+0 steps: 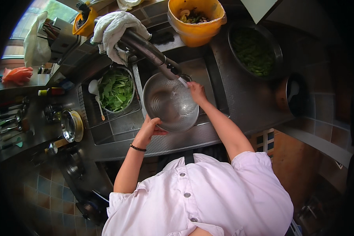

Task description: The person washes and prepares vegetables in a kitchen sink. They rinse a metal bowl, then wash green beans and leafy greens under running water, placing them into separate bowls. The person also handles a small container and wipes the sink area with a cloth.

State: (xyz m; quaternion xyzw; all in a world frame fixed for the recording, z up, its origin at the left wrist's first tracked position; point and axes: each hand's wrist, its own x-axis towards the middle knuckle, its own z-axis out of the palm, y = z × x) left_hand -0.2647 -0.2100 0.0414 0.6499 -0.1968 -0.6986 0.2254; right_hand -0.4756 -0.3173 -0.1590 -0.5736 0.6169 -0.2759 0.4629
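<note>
A round stainless steel bowl (171, 103) is tilted over the right sink basin (221, 91). My left hand (150, 128) grips its near left rim, thumb over the edge and fingers underneath. At the opposite rim, my right hand (197, 93) has its fingers closed, just below the spout of the faucet (168, 66). A pale streak runs from the spout to those fingertips; whether it is water or a thin handle I cannot tell. The bowl's inside looks wet and shiny, with rings at its bottom. No food shows in it.
Left, a pot of leafy greens (116, 91) sits on a wire rack (84, 103) beside a white ladle (93, 87). A white towel (118, 28) drapes the faucet. Behind stands a yellow scrap bin (194, 32). Right, a large basin (278, 56) holds green vegetables.
</note>
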